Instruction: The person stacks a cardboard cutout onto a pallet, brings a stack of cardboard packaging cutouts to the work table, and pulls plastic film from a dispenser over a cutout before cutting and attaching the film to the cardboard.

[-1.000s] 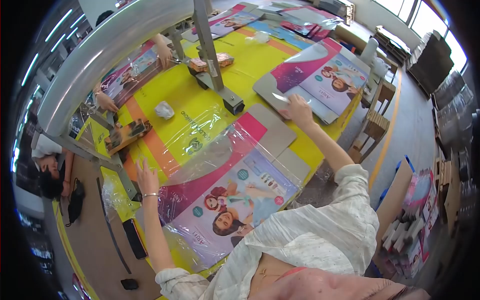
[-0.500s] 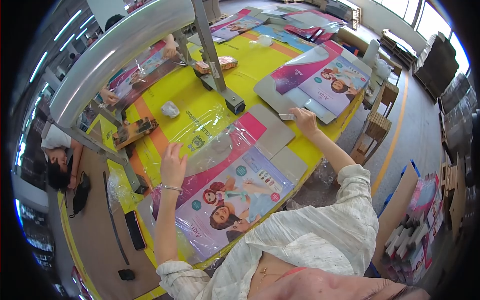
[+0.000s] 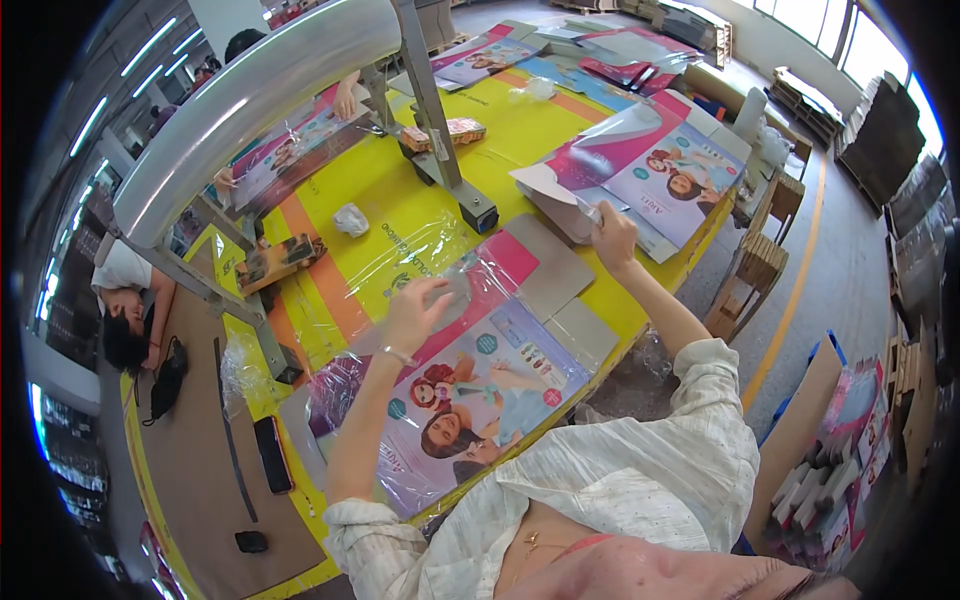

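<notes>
My left hand (image 3: 418,312), fingers spread and slightly curled, is over a large printed cardboard sheet (image 3: 470,395) under clear wrinkled film. It seems to hold nothing. My right hand (image 3: 614,236) is closed, with a small pale flat piece (image 3: 598,213) between its fingertips. That hand is at the near edge of a second stack of printed sheets (image 3: 665,180), whose left flap (image 3: 550,190) is curled up with its pale side showing. Whether the fingers also grip this flap cannot be told.
A metal frame (image 3: 425,110) carries a big roll of clear film (image 3: 255,110). On the yellow table covering (image 3: 345,200) lie crumpled plastic (image 3: 350,220) and a tape-covered block (image 3: 280,262). A phone (image 3: 272,455) lies left. Another person's hand (image 3: 345,97) is across the table.
My left hand has moved right and farther over the film-covered sheet. My right hand has moved slightly to the stack's edge, and the stack's left flap has risen and curled.
</notes>
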Motion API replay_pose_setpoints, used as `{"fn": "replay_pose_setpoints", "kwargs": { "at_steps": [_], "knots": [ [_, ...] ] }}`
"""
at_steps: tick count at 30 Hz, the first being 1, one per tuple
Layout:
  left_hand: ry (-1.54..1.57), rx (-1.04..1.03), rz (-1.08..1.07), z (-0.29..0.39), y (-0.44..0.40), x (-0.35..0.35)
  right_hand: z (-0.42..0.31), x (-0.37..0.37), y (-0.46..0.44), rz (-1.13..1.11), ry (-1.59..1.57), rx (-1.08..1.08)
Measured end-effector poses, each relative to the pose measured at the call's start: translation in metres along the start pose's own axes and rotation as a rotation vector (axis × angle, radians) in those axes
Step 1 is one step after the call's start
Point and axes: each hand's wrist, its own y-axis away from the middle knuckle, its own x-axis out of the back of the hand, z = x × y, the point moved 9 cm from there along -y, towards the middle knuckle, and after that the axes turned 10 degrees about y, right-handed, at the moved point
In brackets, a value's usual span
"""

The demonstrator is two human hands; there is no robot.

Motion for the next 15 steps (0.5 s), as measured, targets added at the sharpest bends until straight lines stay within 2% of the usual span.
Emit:
{"fn": "replay_pose_setpoints", "kwargs": {
  "at_steps": [2,4,6,7,9,10,11,13,14,15],
  "knots": [
    [0.518,0.114,-0.131,0.0,-0.018,-0.037,-0.019,0.028,-0.011,0.027,-0.055,-0.009],
    [1.075,0.386,-0.229,-0.002,-0.04,-0.086,-0.045,0.054,-0.011,0.057,-0.138,-0.003],
    [1.499,0.628,-0.167,0.028,-0.047,-0.108,-0.076,0.065,0.003,-0.022,-0.237,0.091],
    [1.507,0.62,-0.166,0.027,-0.059,-0.118,-0.086,0.065,0.016,-0.056,-0.275,0.136],
    [1.68,0.463,-0.175,0.013,-0.088,-0.141,-0.095,0.075,0.035,-0.096,-0.314,0.184],
    [1.423,0.559,0.008,-0.006,-0.085,-0.143,-0.093,0.082,0.037,-0.184,-0.344,0.128],
    [1.426,0.564,0.022,-0.013,-0.082,-0.141,-0.087,0.082,0.04,-0.278,-0.376,0.073],
    [0.635,0.182,0.011,0.009,-0.076,-0.094,-0.007,0.06,0.051,-0.22,-0.687,-0.342],
    [0.576,0.107,0.079,0.003,-0.077,-0.083,0.037,0.071,0.052,-0.028,-0.616,-0.48],
    [0.571,0.133,0.106,0.011,-0.064,-0.063,0.07,0.084,0.058,0.116,-0.342,-0.371]
  ]
}}
